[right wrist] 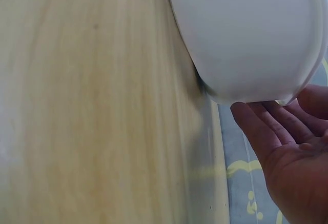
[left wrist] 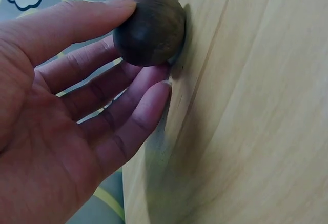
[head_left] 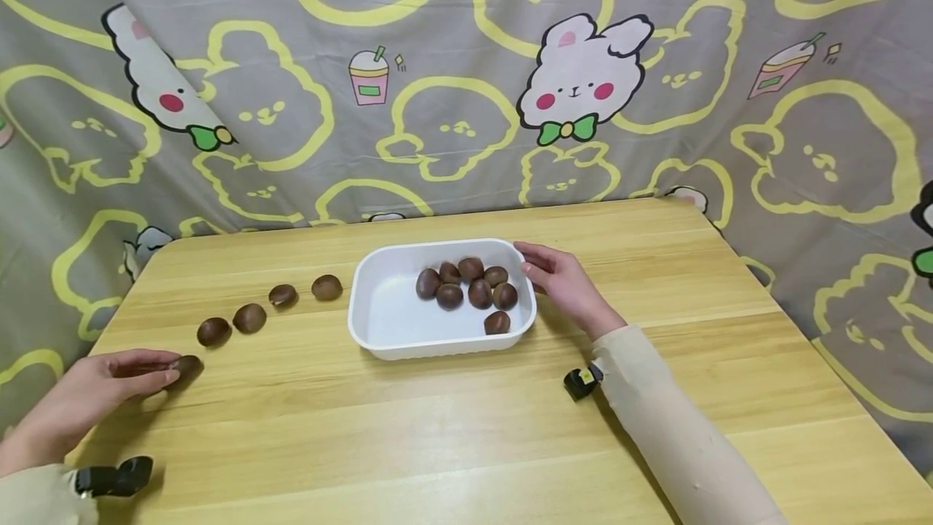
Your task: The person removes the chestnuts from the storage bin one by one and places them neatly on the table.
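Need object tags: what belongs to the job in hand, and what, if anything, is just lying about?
In the job:
held nut, pinched by left hand
four nuts on table
tray, touched by right hand
inner nuts

Just around:
cloth, hanging behind
wrist cameras, worn

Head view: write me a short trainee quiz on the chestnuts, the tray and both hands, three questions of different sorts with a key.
1. How many chestnuts lie inside the white tray?
2. True or false: the left hand pinches the chestnut farthest from the tray.
3. The right hand touches: A) the patterned cloth; B) the tray; C) a chestnut.

Key: 1. Eight. 2. True. 3. B.
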The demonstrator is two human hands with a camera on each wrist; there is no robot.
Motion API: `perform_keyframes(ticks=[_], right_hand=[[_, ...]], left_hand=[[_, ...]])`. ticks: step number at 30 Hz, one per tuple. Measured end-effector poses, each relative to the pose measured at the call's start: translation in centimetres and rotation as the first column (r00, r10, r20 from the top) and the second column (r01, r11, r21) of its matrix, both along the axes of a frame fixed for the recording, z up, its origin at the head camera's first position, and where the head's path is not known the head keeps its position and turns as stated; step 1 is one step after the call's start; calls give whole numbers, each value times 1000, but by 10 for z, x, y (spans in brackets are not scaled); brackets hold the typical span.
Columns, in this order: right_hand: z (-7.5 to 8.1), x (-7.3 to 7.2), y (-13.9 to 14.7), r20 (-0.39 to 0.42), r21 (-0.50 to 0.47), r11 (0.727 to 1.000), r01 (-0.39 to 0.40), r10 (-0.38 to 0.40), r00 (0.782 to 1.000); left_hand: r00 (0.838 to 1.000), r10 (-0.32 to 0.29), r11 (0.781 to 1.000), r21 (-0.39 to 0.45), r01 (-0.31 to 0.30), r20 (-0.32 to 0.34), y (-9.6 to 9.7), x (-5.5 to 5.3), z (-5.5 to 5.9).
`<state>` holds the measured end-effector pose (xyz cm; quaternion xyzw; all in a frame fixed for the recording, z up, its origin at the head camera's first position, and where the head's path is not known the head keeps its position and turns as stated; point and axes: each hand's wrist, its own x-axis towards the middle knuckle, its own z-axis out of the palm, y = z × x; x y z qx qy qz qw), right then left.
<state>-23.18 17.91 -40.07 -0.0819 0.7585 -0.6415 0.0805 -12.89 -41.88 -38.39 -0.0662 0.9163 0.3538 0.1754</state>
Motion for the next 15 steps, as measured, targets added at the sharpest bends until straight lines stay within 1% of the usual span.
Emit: perform_keyframes(ticks=[11, 15], right_hand=[[-1, 0, 0, -2, 0, 1000, -2, 2, 1000], [-1, 0, 0, -6, 2, 1000, -7, 7, 1000]], left_hand=[[1000, 5, 1000, 29, -4, -16, -3, 2, -1], [999, 27, 1000, 14, -26, -25, -5, 1, 1]])
